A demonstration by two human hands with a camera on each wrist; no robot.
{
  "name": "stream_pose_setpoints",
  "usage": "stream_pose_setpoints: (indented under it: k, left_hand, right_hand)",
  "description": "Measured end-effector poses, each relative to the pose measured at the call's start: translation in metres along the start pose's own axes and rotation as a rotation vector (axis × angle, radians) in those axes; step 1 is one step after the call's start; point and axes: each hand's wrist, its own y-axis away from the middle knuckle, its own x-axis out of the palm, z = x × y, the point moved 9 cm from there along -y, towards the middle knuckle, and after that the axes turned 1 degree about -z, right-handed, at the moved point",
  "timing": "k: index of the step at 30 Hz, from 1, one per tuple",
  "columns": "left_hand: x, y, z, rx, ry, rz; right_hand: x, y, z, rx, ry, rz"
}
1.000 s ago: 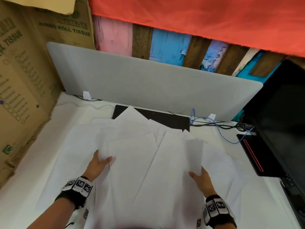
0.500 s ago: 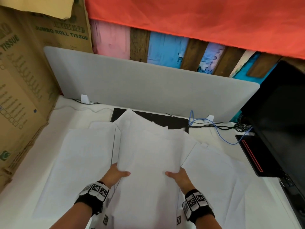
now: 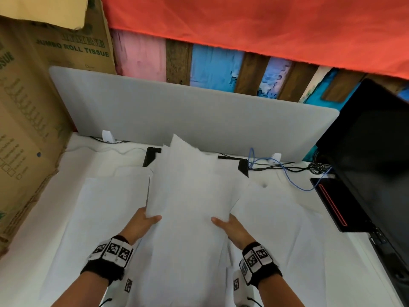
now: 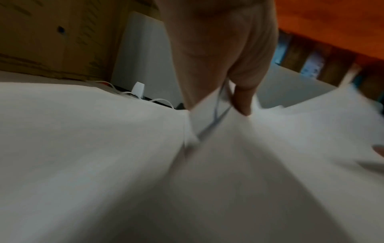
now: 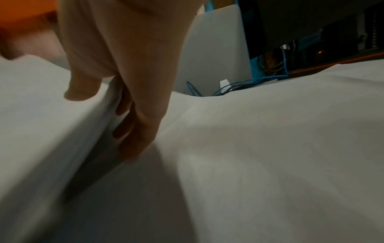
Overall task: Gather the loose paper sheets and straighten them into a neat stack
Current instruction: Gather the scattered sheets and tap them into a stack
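The left hand (image 3: 141, 222) grips the left edge of a gathered bundle of paper sheets (image 3: 190, 196), thumb lying across the top sheet and the other fingers tucked out of sight beneath; in the left wrist view the thumb (image 4: 243, 98) presses down into the paper, where several sheet edges fan apart. The right hand (image 3: 232, 227) holds the opposite edge of the same bundle in the same way, thumb on top, and in the right wrist view its fingers (image 5: 133, 131) curl under the edge of the bundle, between it and the sheet below. The bundle sits between the two hands in the middle of the white desk (image 3: 33, 229), its far corners uneven and poking out at different angles, partly covering a black keyboard (image 3: 152, 155) at the back. More loose sheets lie flat on the desk: one wide sheet (image 3: 106, 207) to the left of the bundle and others (image 3: 276, 218) spread to the right, overlapping each other. Both wrists wear black bands with printed square markers. Behind the desk stands a grey divider panel (image 3: 199, 116), with a blue cable (image 3: 287, 173) trailing along its foot. A cardboard box (image 3: 33, 107) printed with "JUMBO ROLL TISSUE" borders the desk on the left, and a black monitor (image 3: 376, 151) stands on the right.
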Motion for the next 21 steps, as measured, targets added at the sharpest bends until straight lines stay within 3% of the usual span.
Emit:
stream_pose_setpoints:
  k: [5, 12, 15, 21]
  left_hand:
    - [-0.033, -0.003, 0.024, -0.029, -0.131, -0.203]
    - [-0.112, 0.018, -0.015, 0.077, 0.069, -0.421]
    - [-0.109, 0.024, -0.046, 0.156, 0.128, -0.366]
    - [-0.057, 0.025, -0.095, 0.244, 0.248, -0.129]
  right_hand:
    - [0.005, 0.015, -0.008, 0.034, 0.257, -0.042]
    - [-0.014, 0.013, -0.02, 0.02, 0.336, -0.103]
    - [-0.008, 0.008, -0.001, 0.014, 0.174, -0.06]
    - [0.016, 0.005, 0.081, -0.141, -0.044, 0.057]
